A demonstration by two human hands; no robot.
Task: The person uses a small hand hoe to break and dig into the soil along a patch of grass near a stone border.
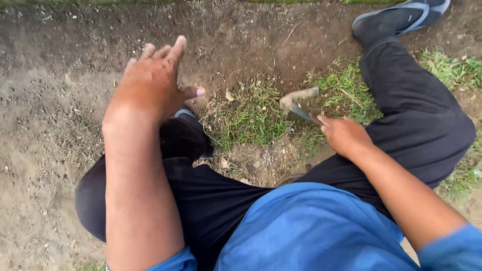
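Observation:
I squat over bare soil and a patch of grass [251, 118]. My left hand [153, 83] hovers above the ground with its fingers spread, holding nothing, just over my left shoe [193, 131]. My right hand [344, 134] grips the handle of a small soil-caked hand tool [303, 103], whose blade rests on the grass between my legs. The handle is mostly hidden inside my fist.
My right leg in black trousers [416, 110] stretches to the upper right, ending in a dark sandal [396, 19]. Loose dark earth [60, 115] fills the left side and the top. More grass [452, 68] lies at the right edge.

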